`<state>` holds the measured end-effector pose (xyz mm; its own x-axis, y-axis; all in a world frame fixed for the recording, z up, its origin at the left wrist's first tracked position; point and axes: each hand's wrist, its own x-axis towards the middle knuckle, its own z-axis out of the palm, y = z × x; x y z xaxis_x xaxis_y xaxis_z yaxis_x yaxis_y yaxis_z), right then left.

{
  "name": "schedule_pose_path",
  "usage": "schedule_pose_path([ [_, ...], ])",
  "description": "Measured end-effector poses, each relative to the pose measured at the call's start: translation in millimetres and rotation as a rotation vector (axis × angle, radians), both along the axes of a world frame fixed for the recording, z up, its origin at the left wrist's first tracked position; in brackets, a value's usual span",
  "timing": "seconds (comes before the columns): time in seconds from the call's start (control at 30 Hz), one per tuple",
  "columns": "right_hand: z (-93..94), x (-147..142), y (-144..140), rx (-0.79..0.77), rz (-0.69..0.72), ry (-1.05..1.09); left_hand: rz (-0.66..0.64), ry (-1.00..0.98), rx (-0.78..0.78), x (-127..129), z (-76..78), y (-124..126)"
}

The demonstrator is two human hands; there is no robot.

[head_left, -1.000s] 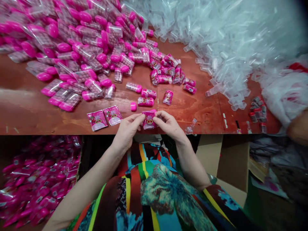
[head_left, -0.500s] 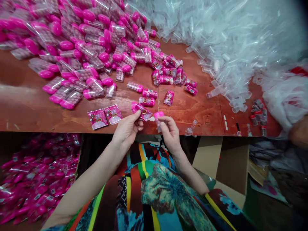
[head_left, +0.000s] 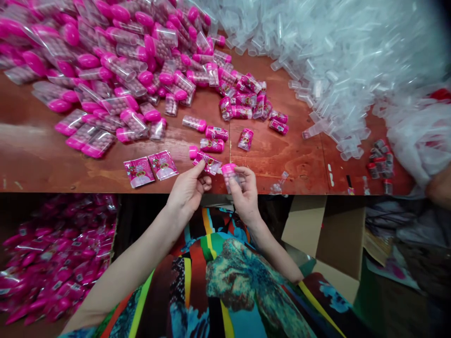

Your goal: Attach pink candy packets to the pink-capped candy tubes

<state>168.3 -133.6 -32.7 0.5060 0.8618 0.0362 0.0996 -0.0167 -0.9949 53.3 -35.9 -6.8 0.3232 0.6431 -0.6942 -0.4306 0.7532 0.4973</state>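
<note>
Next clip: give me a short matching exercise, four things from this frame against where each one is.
Things:
1. printed pink sleeve
2. pink-capped tube
3. pile of clear empty tubes
4. two flat pink packets

Places:
A. heaped at the far right of the table
B. pinched in the left hand
C. lying on the table left of the hands
D. held in the right hand

Pairs: 1-B, 2-D, 3-A, 4-C
</note>
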Motion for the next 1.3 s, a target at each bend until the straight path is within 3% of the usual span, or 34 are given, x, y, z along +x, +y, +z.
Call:
schedule_pose_path([
  [0.33, -5.7, -7.6, -0.3, -0.042, -0.013, -0.067, -0.011, -0.014, -0.002, 3.0, -1.1, -2.2],
  [0.53, -5.6, -8.4, -2.5, -0.073, 0.073, 0.059, -0.056, -0.033, 0.035, 1.7, -4.7, -2.1],
  [0.77, -7.2, -2.6, 1.6, -0.062, -0.036, 0.043, -0.068, -0.037, 0.037, -1.5, -4.6, -2.6],
  [1.0, -1.7, -4.9, -3.0, -0.102, 0.016, 0.017, -0.065, 0.015, 0.068, -0.3, -5.7, -2.4],
  [1.3, -4.1, -1.8, 1.3, -0.080, -0.055, 0.041, -0.078, 0.013, 0.082, 1.2, -8.6, -4.5],
])
